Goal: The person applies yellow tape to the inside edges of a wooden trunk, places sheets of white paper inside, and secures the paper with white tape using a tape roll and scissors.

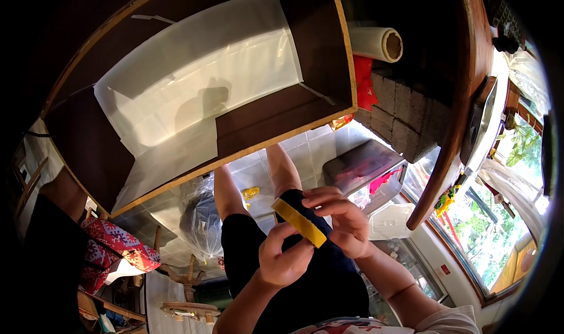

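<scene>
My left hand (284, 257) grips a yellow roll of tape (299, 223), seen edge-on above my lap. Close to the roll's far side is my right hand (341, 219), its fingers bent and apart with nothing visible in them. Whether those fingertips touch the tape, I cannot tell. Beyond my knees stands a large open box (260, 136) with dark brown inner walls and pale raw edges. A whitish translucent plastic sheet (211, 78) covers much of its inside, and a hand's shadow falls on it.
A roll of clear film (370, 43) lies right of the box, above concrete blocks (392, 109). A grey plastic bin (357, 166) sits on the tiled floor. Left of my legs is a clear plastic bag (202, 224). A wooden edge (462, 114) curves along the right.
</scene>
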`<action>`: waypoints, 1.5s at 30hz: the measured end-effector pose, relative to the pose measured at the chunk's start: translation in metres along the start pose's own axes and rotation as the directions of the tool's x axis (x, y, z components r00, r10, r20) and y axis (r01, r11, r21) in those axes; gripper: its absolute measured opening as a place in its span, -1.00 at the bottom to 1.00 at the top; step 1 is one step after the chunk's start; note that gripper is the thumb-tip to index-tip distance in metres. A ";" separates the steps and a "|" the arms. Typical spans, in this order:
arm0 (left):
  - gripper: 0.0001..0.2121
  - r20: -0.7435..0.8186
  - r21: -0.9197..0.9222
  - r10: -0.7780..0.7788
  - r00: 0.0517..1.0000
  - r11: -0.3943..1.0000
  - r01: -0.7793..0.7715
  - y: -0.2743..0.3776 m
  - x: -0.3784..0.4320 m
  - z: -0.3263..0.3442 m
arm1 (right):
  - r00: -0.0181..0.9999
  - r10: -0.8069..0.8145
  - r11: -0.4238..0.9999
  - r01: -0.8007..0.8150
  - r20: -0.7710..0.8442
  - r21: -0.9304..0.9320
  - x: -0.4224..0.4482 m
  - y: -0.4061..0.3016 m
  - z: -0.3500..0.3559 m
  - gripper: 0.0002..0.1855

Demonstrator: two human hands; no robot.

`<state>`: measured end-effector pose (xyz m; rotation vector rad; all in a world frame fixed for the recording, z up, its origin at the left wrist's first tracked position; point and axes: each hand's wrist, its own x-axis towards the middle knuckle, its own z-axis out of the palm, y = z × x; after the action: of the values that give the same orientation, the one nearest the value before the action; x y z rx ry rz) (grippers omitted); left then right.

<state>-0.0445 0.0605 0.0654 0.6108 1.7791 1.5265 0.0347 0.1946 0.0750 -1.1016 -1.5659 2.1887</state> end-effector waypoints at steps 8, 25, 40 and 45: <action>-0.77 0.052 0.272 0.179 0.982 0.944 -0.187 -0.002 0.009 -0.006 | 0.961 -0.156 0.938 0.217 0.229 -0.270 0.006 -0.017 -0.007 -0.75; -0.89 -0.170 0.516 0.148 0.974 0.856 -0.040 -0.002 0.027 -0.009 | 0.957 -0.163 0.662 0.286 0.239 -0.693 -0.004 0.013 0.006 -0.87; -0.81 0.030 0.392 -0.199 0.980 0.904 0.171 0.003 0.049 -0.030 | 0.968 -0.152 0.574 0.251 0.200 -0.779 -0.008 0.030 0.005 -0.82; -0.81 -0.003 0.198 -0.355 0.935 0.916 0.349 -0.027 0.039 -0.039 | 0.967 -0.148 0.612 0.256 0.209 -0.749 -0.005 0.058 0.012 -0.76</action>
<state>-0.0968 0.0585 0.0331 0.3767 1.9067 1.1006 0.0426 0.1600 0.0275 -0.8802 -2.6702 1.4252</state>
